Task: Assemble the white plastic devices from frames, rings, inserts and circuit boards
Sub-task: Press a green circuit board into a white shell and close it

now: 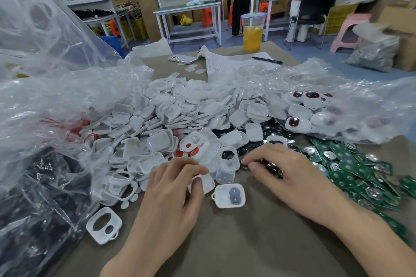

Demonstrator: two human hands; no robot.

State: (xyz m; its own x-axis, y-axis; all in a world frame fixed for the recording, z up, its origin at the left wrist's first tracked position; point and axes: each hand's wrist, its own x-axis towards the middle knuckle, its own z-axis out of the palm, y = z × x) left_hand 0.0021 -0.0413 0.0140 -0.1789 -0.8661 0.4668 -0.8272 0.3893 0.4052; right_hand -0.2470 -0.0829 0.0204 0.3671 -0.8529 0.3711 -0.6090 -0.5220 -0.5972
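Note:
My left hand (173, 186) pinches a small white plastic frame (208, 183) between thumb and fingers at the near edge of the big pile of white parts (180, 119). My right hand (290, 173) curls over a cluster of small black inserts (271, 167), gripping some of them. Just in front of both hands lies a white frame holding a grey insert (229, 195). Another white frame with two cut-outs (104, 225) lies alone at the lower left. Green circuit boards (360, 173) are heaped to the right of my right hand. Red rings (183, 153) show among the white parts.
Crumpled clear plastic bags (56, 87) rise on the left and another bag (351, 105) with finished white devices on the right. A dark bag (33, 209) sits at the lower left. A phone (182, 59), papers, a pen (267, 60) and a drink cup (253, 31) stand at the far table edge.

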